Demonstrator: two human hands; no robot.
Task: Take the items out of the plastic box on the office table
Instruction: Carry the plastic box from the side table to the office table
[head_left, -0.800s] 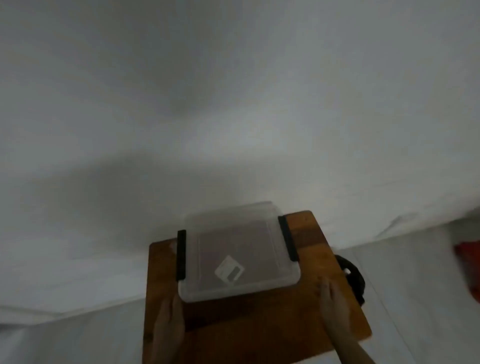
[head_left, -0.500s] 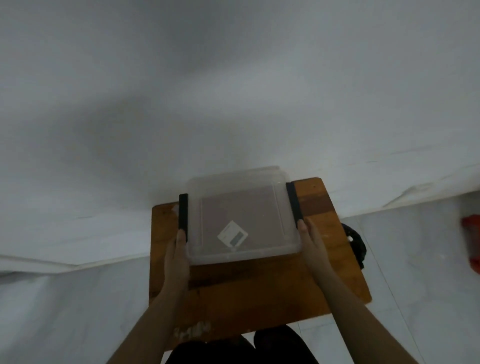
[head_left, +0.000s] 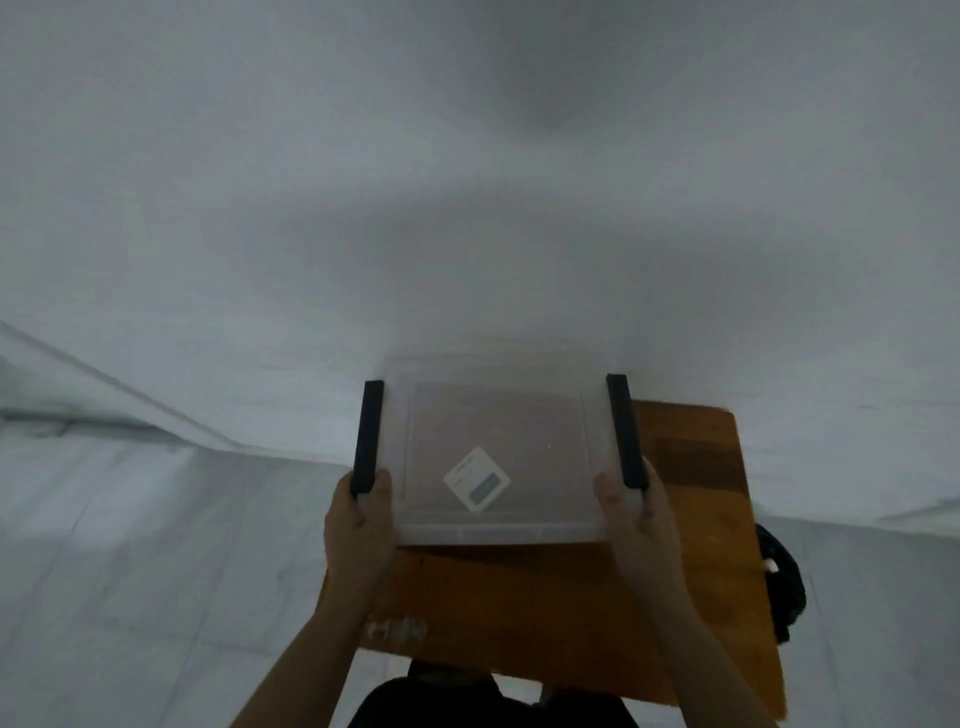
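A clear plastic box (head_left: 498, 447) with a lid and two black side latches is at the far part of the small wooden table (head_left: 691, 519). A white and grey label shows through its lid. My left hand (head_left: 358, 525) grips the box's near left corner, thumb beside the left latch (head_left: 368, 436). My right hand (head_left: 631, 519) grips the near right corner below the right latch (head_left: 626, 431). The box's left part overhangs the table's left edge. What is inside cannot be made out through the lid.
A white wall rises right behind the table. Pale floor lies to the left and right. A black object (head_left: 782, 587) sits on the floor at the table's right side. My dark-clothed legs (head_left: 488, 701) are below the near table edge.
Both hands moved forward from the table top to the box's sides and closed on its near corners. The box has shifted left relative to the table, and the view tilted down.
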